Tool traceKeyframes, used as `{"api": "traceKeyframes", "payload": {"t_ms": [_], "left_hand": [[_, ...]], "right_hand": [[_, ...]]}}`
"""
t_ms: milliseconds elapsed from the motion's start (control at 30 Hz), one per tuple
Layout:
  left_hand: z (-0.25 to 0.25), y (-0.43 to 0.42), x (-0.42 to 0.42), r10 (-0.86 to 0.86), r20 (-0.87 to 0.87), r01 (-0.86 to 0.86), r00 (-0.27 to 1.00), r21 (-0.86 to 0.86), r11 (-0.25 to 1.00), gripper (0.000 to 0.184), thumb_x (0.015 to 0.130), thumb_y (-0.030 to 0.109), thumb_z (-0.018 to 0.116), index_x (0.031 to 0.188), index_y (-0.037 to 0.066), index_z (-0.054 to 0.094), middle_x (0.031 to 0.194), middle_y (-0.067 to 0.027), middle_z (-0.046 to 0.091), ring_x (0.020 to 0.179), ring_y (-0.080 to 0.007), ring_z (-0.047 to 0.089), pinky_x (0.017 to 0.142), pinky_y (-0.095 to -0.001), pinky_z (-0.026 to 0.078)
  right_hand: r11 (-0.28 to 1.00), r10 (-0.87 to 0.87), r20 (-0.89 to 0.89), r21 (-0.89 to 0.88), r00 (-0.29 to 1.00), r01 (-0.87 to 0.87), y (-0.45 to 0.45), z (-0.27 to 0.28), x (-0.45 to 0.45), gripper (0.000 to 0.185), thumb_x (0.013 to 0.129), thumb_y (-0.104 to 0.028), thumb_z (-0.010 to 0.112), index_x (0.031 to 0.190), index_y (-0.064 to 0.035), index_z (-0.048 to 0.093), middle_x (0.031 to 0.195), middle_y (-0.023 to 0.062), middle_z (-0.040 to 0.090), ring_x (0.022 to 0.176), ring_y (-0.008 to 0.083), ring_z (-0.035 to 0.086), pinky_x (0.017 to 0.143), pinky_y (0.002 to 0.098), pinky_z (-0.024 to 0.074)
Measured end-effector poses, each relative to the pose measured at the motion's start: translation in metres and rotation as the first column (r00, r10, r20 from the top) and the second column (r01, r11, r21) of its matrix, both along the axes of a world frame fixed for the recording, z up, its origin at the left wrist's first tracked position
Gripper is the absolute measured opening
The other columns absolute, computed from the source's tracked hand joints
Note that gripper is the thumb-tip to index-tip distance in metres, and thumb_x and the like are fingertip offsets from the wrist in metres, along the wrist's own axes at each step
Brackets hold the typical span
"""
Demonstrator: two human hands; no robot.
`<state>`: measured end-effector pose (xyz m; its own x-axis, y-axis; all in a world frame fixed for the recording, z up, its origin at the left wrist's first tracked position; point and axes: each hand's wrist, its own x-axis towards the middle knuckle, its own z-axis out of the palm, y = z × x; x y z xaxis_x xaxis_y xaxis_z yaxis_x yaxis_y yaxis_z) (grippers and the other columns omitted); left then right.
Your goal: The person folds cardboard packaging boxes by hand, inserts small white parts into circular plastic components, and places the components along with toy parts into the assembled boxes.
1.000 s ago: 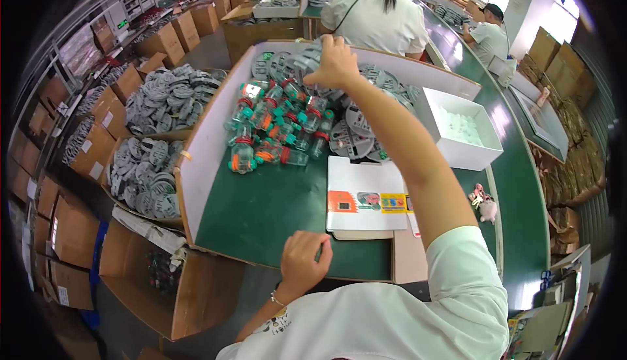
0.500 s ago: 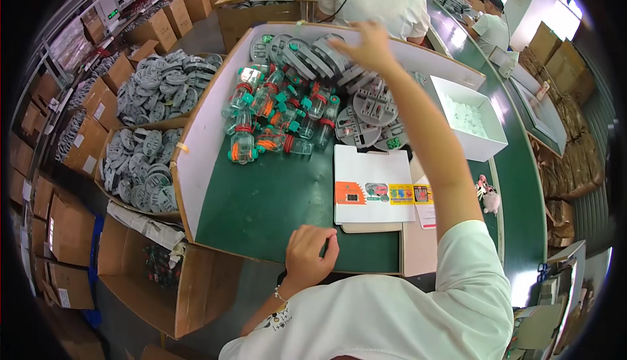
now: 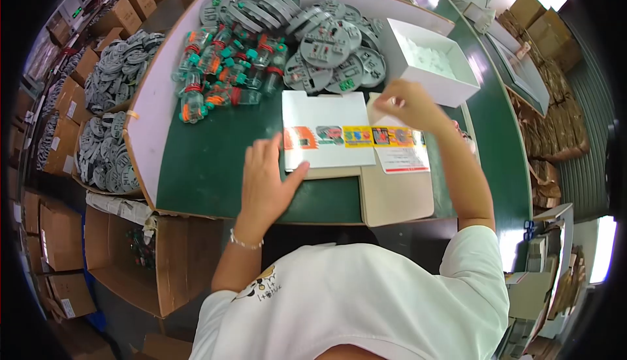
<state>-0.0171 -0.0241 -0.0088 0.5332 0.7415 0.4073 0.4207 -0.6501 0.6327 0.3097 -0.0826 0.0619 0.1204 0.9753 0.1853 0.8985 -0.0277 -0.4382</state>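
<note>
The green table [image 3: 209, 180] carries a heap of grey discs [image 3: 326, 43] along its back edge and, left of that, a pile of clear bottles [image 3: 212, 65] with orange and green parts. In front of the discs lies the printed white card [image 3: 330, 154], with an open white box [image 3: 434, 89] standing behind and to its right. The left hand [image 3: 264, 180] spreads its fingers apart, thumb over the card's lower left corner; the right hand [image 3: 410, 105], fingers curled together, is just beyond the card's right edge, and I cannot tell whether it grips anything.
</note>
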Motion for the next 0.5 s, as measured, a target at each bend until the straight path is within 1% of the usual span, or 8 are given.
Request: {"api": "traceKeyframes", "payload": {"t_ms": [67, 133, 167, 200, 267, 300, 400, 500], "left_hand": [[-0.002, 0.004, 0.012, 0.066, -0.103, -0.056, 0.992, 0.091, 0.994, 0.061, 0.082, 0.029, 0.076, 0.13, -0.002, 0.054, 0.107, -0.0135, 0.055, 0.1, -0.0306, 0.051, 0.088, -0.0391, 0.045], [-0.002, 0.007, 0.02, 0.059, -0.248, -0.057, 0.967, 0.014, 0.998, 0.071, 0.079, 0.036, 0.078, 0.132, -0.004, 0.052, 0.111, -0.0141, 0.053, 0.104, -0.0309, 0.049, 0.091, -0.0403, 0.043], [-0.001, 0.009, 0.023, 0.051, -0.317, -0.061, 0.947, -0.022, 0.998, 0.076, 0.078, 0.04, 0.078, 0.133, -0.005, 0.051, 0.113, -0.0144, 0.052, 0.106, -0.031, 0.048, 0.093, -0.0409, 0.042], [-0.001, 0.011, 0.026, 0.052, -0.321, -0.06, 0.946, -0.016, 0.998, 0.076, 0.078, 0.04, 0.078, 0.133, -0.005, 0.051, 0.113, -0.0144, 0.052, 0.106, -0.031, 0.048, 0.093, -0.0409, 0.042], [-0.003, 0.011, 0.026, 0.063, -0.331, -0.064, 0.941, 0.007, 0.998, 0.081, 0.075, 0.044, 0.08, 0.133, -0.004, 0.051, 0.113, -0.0134, 0.052, 0.106, -0.0311, 0.048, 0.093, -0.0416, 0.041], [-0.004, 0.01, 0.025, 0.069, -0.338, -0.067, 0.938, 0.018, 0.998, 0.084, 0.074, 0.046, 0.08, 0.134, -0.004, 0.05, 0.113, -0.0129, 0.052, 0.106, -0.0311, 0.047, 0.094, -0.042, 0.041], [0.0, 0.011, 0.023, 0.08, -0.362, -0.072, 0.929, 0.036, 0.997, 0.09, 0.07, 0.05, 0.082, 0.135, -0.003, 0.049, 0.116, -0.0129, 0.051, 0.109, -0.0313, 0.047, 0.094, -0.0424, 0.041], [-0.002, 0.011, 0.021, 0.071, -0.376, -0.062, 0.924, 0.036, 0.997, 0.096, 0.067, 0.053, 0.083, 0.137, -0.003, 0.048, 0.12, -0.013, 0.051, 0.111, -0.0312, 0.046, 0.096, -0.0429, 0.04]], "right_hand": [[1.0, 0.008, -0.002, -0.029, 1.0, -0.008, -0.007, -0.023, -0.023, 0.03, 0.085, -0.03, 0.075, 0.092, -0.0007, 0.074, 0.088, 0.0118, 0.064, 0.084, 0.0229, 0.064, 0.074, 0.0328, 0.0504], [0.964, -0.092, 0.191, -0.227, 0.977, 0.135, -0.006, -0.03, -0.039, 0.038, 0.083, -0.035, 0.076, 0.093, 0.0015, 0.073, 0.1, 0.0179, 0.064, 0.09, 0.0273, 0.065, 0.078, 0.0359, 0.0513], [0.966, -0.093, 0.186, -0.221, 0.978, 0.134, -0.004, -0.031, -0.042, 0.038, 0.083, -0.035, 0.076, 0.093, 0.0015, 0.073, 0.1, 0.0179, 0.064, 0.09, 0.0273, 0.065, 0.078, 0.0359, 0.0513], [0.951, -0.135, -0.032, -0.284, 0.99, 0.12, -0.001, -0.031, -0.044, 0.041, 0.082, -0.037, 0.076, 0.092, 0.0025, 0.072, 0.102, 0.0193, 0.063, 0.091, 0.0291, 0.064, 0.079, 0.0369, 0.0513], [0.917, -0.235, -0.448, -0.397, 0.863, 0.043, -0.001, -0.033, -0.048, 0.046, 0.081, -0.039, 0.076, 0.091, 0.0045, 0.07, 0.105, 0.0221, 0.061, 0.095, 0.0326, 0.063, 0.082, 0.0389, 0.0513], [0.917, -0.233, -0.456, -0.397, 0.859, 0.038, -0.003, -0.037, -0.051, 0.046, 0.081, -0.039, 0.076, 0.091, 0.0045, 0.07, 0.105, 0.0221, 0.061, 0.095, 0.0326, 0.063, 0.082, 0.0389, 0.0513], [0.976, -0.214, 0.035, -0.028, 0.976, 0.215, -0.007, -0.048, -0.062, 0.055, 0.078, -0.045, 0.078, 0.092, 0.0062, 0.066, 0.103, 0.019, 0.061, 0.092, 0.0321, 0.062, 0.081, 0.0385, 0.0512], [0.964, -0.184, 0.101, -0.176, 0.978, 0.2, 0.004, -0.048, -0.048, 0.061, 0.077, -0.048, 0.078, 0.099, 0.0065, 0.062, 0.102, 0.0179, 0.06, 0.09, 0.0307, 0.062, 0.08, 0.0379, 0.0511]]}}
